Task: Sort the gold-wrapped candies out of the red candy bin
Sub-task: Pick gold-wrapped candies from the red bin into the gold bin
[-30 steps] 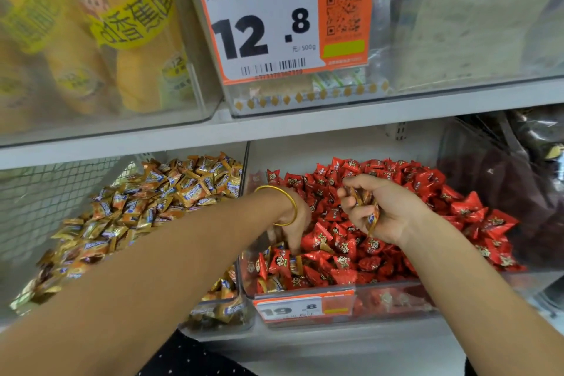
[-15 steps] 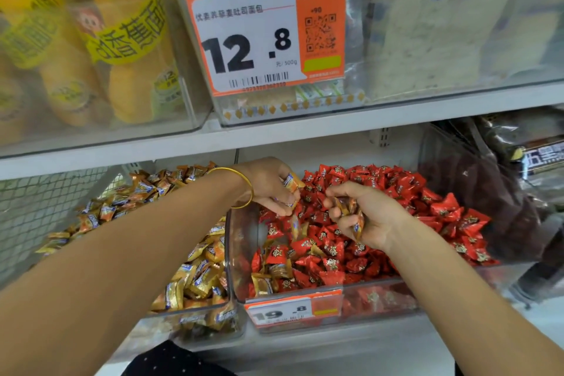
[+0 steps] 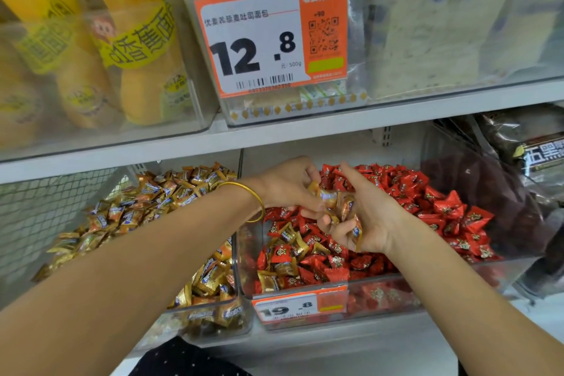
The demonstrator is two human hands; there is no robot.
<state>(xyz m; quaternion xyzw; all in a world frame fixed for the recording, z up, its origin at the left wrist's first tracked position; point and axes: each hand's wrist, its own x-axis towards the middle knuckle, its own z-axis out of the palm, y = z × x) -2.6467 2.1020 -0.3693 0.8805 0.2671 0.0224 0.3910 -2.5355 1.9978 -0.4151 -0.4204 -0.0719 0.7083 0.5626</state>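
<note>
— Where are the gold candies (image 3: 334,201)?
— Bunched between both hands, just above the red bin (image 3: 384,293). The right hand (image 3: 370,218) lies palm up, fingers curled round several. The left hand (image 3: 285,186) pinches one at the top of the bunch. A few more lie among the red candies (image 3: 427,192) at the bin's front left.
— Any writing?
— The bin's tag (image 3: 300,305) reads "19.8". The upper tag (image 3: 268,40) reads "12.8" and "元/500g".
</note>
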